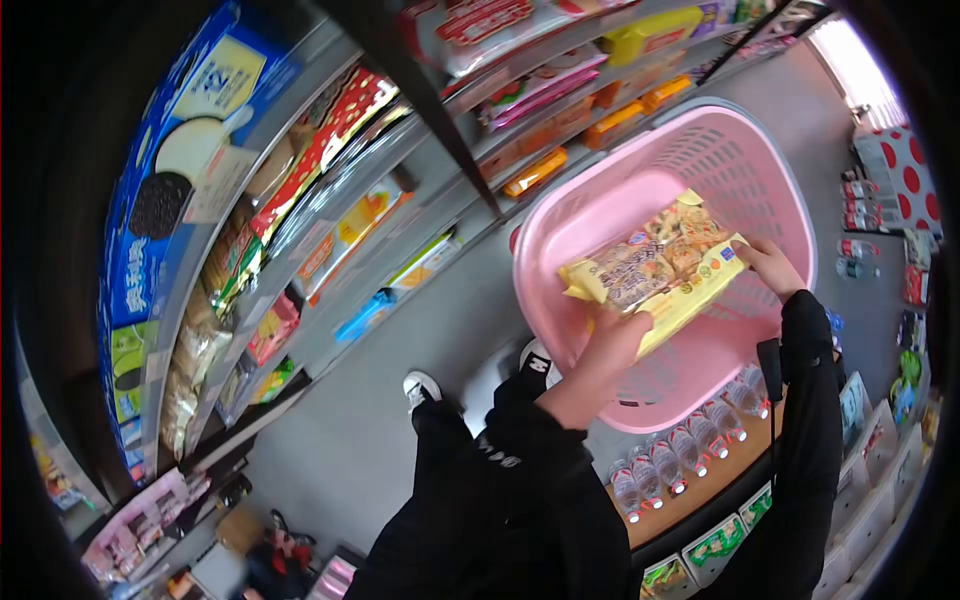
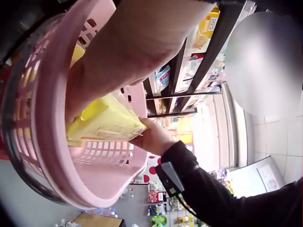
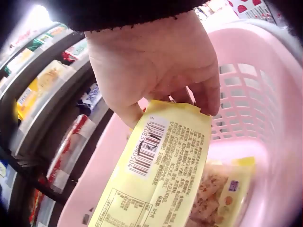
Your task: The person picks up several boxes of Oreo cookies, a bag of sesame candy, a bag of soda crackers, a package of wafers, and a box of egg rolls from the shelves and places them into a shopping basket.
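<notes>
Both hands hold a yellow snack pack [image 1: 690, 295] over a pink basket [image 1: 565, 215]. My left hand [image 1: 605, 355] grips its near left end, thumb on top. At the far right end, my right hand [image 1: 775, 268] pinches the pack's edge. The right wrist view shows a barcode on the yellow pack [image 3: 156, 161] below the right hand [image 3: 156, 66], and another yellow-edged pack [image 3: 222, 194] lower in the basket. In the left wrist view the left fingers are mostly hidden behind the basket rim [image 2: 52, 118].
Shelves of packaged snacks [image 1: 350, 225] stand on the left and at the top. Several water bottles [image 1: 690, 450] line a wooden surface [image 1: 700, 490] below the basket. Grey floor [image 1: 340, 420] lies around the person's shoes [image 1: 422, 388]. More goods [image 1: 860, 190] are at the right.
</notes>
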`<state>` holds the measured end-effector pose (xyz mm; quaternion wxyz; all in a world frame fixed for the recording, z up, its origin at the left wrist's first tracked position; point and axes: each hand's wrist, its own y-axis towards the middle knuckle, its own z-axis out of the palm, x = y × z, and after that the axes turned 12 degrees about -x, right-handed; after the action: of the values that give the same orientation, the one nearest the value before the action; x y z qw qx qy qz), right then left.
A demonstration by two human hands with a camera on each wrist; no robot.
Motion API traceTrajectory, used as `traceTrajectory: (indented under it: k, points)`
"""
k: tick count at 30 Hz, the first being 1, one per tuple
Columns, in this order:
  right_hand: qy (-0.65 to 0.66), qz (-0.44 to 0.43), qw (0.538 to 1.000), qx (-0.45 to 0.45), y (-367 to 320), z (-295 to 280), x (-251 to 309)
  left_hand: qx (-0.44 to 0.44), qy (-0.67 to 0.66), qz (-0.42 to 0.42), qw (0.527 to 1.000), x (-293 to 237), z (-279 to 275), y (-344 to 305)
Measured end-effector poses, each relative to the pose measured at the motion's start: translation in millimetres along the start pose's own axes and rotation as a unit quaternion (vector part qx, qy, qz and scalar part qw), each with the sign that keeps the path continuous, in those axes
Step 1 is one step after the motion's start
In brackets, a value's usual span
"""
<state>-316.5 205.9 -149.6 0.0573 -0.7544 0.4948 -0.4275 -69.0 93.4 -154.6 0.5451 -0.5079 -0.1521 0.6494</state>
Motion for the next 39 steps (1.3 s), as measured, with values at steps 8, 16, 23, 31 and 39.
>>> traceTrajectory:
  k: [8,16,23,31,39]
  points:
    - [-0.013,-0.026,0.992,0.127,40.3,20.5,-58.6,-0.085,0.017,0.157,0.984,39.2,-2.0,49.9]
    - [-0.31,-0.115,0.942,-0.054,9.2,36.2,-19.6,-0.221,0.188,0.264,0.92,41.8,10.5,22.1]
    - [-0.235,-0.321,0.911,-0.106,-122.5,75.0,112.2,0.063,0.272,0.309,0.909,-45.8,-63.9,-90.1]
    - [-0.074,-0.333,0.94,0.023,-218.7,186.9,157.1,-0.103,0.459,0.298,0.831,-46.6,-238.1,-145.1]
    - [0.012,-0.313,0.941,0.128,-245.6,382.3,157.7,-0.229,0.348,0.19,0.889,-13.5,-456.0,-169.9]
